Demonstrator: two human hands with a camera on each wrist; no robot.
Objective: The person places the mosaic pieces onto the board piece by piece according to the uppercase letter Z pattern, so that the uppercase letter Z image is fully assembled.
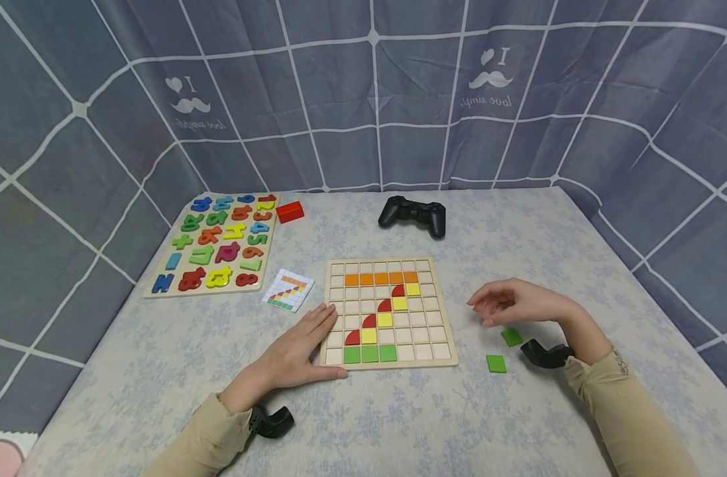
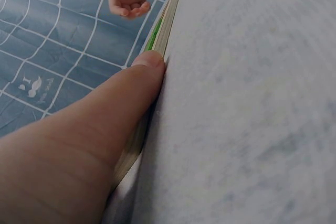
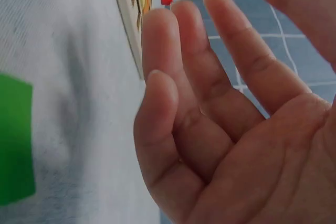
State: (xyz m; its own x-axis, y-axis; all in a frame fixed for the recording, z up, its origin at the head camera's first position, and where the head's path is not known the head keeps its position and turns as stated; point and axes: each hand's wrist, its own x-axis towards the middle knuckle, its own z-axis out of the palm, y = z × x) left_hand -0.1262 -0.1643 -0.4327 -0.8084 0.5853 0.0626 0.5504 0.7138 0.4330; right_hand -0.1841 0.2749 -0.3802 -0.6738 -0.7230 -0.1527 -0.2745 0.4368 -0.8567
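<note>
A wooden grid board (image 1: 423,339) lies in the middle of the table, with orange, red, yellow and green pieces set in its cells. My left hand (image 1: 294,348) rests at its lower left corner, fingers straight along the left side. The left thumb (image 2: 149,60) touches the front edge. To the right of the board, my right hand (image 1: 518,301) hovers above the table with fingers loosely bent and nothing between them. Below it lie two loose green square tiles, one green tile (image 1: 511,337) near the palm and another green tile (image 1: 496,364) closer to me.
Left of the board lies a pattern card (image 1: 288,290). Behind that is a puzzle board (image 1: 184,289) of colourful letters and numbers, with a red block (image 1: 289,212) beside it. A black game controller (image 1: 412,216) sits at the back, before a tiled-pattern curtain (image 1: 351,93).
</note>
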